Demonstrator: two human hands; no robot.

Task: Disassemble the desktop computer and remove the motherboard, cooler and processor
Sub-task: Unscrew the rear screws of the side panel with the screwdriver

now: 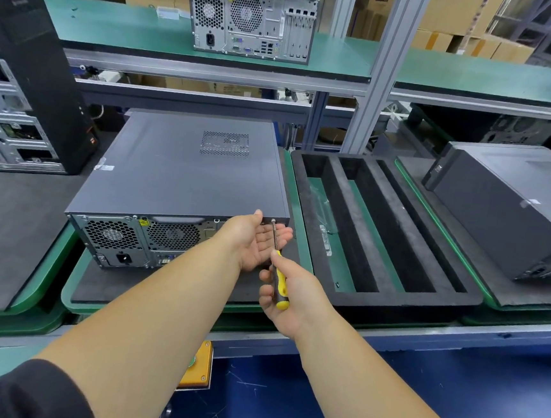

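Lying flat on its dark mat, the computer (pixel 184 174) looks heavy and rigid, best gripped by its steel edges. At its rear corner the right hand (pixel 288 293) grasps a screwdriver (pixel 277 262) on a screw; the left hand (pixel 258 240) cups open beneath.

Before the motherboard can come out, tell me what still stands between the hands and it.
The closed side panel still covers the computer case, so the motherboard is hidden. The right hand holds a screwdriver at a rear-edge screw, with the left hand open beneath.
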